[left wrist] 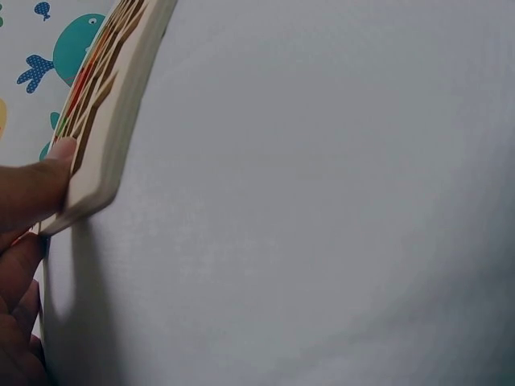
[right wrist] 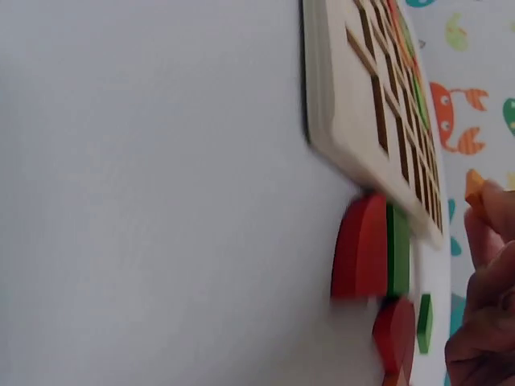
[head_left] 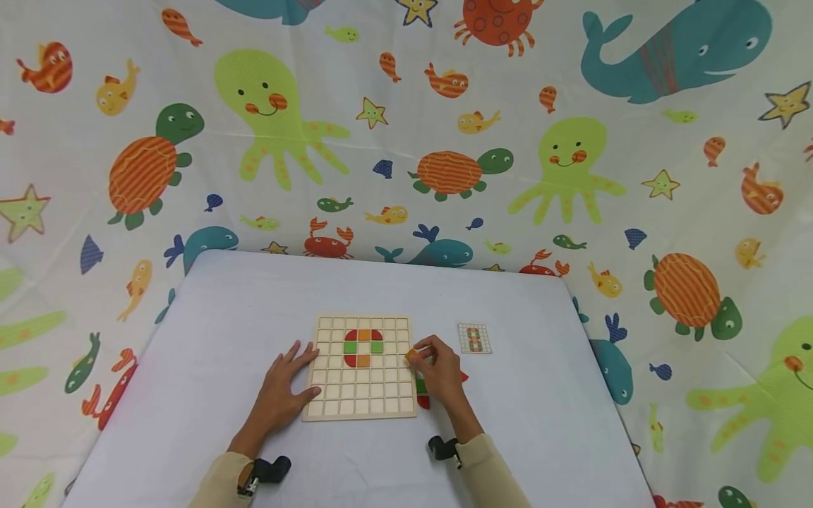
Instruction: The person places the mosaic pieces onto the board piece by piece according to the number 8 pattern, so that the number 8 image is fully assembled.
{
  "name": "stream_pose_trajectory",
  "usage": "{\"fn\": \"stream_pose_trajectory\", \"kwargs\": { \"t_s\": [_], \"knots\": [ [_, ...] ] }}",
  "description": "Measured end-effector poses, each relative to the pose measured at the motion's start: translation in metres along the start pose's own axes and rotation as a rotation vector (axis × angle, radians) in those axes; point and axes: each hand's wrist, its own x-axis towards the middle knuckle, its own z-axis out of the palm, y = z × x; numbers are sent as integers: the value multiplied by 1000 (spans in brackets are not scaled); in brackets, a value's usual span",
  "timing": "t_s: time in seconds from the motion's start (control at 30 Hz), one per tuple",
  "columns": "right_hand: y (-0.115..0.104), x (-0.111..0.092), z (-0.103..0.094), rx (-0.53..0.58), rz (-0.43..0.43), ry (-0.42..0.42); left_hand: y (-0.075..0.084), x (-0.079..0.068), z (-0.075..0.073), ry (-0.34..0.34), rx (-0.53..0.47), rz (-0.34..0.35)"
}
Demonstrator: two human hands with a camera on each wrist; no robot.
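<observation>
Left hand [head_left: 279, 386] is spreading, thumb and fingers apart, and resting its tips on the left edge of the wooden board [head_left: 364, 409]; in the left wrist view the thumb is pressing on the rim. Right hand [head_left: 441, 368] is pinching a small orange block [head_left: 411, 355] between thumb and fingertips, holding it by the board's right rim; cannot tell if block and rim are touching. Board is lying flat on the white tablecloth [head_left: 546, 416], between the hands.

Coloured blocks [head_left: 364, 334] are sitting in the grid's upper middle: red, orange, red along the top; green on both sides of a bare cell below; then red at left and orange in the middle. Loose pieces are lying right of the board, partly under the right hand in the head view; the right wrist view is showing a red block [right wrist: 362, 251] against a green block [right wrist: 398, 251], with more red and green just beside. Pattern card [head_left: 474, 339] is lying farther right, beyond the right hand. Sea-animal cloth [head_left: 356, 183] is hanging behind the table. Beige sleeves [head_left: 492, 474] are covering both forearms, black wrist cameras [head_left: 273, 470] sitting at the cuffs.
</observation>
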Motion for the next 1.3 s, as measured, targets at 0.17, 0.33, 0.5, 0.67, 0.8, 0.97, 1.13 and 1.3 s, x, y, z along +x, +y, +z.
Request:
{"fn": "stream_pose_trajectory", "kwargs": {
  "t_s": [0.17, 0.33, 0.5, 0.67, 0.8, 0.97, 1.13, 1.3],
  "knots": [
    [-8, 3, 13, 48, -7, -13, 1, 0, 0, -2, -5, 1],
    [-16, 4, 24, 43, -33, -44, 2, 1, -1, 4, -3, -2],
    [-20, 1, 32, 34, -65, -86, 3, 1, -2, -15, -10, -16],
    [-24, -3, 40, 3, -71, -140, 3, 2, -3, -27, -3, -23],
    [-27, -7, 48, -21, -56, -193, 4, 1, -4, -28, -1, -28],
    [-30, -12, 60, -69, -57, -229, 5, 1, -4, -34, -7, -40],
    [-36, -14, 70, -142, -69, -186, 5, 1, -3, -31, -1, -43],
    [-43, -13, 76, -246, -105, -141, 4, 1, -3, -33, 1, -38]
  ]
}}
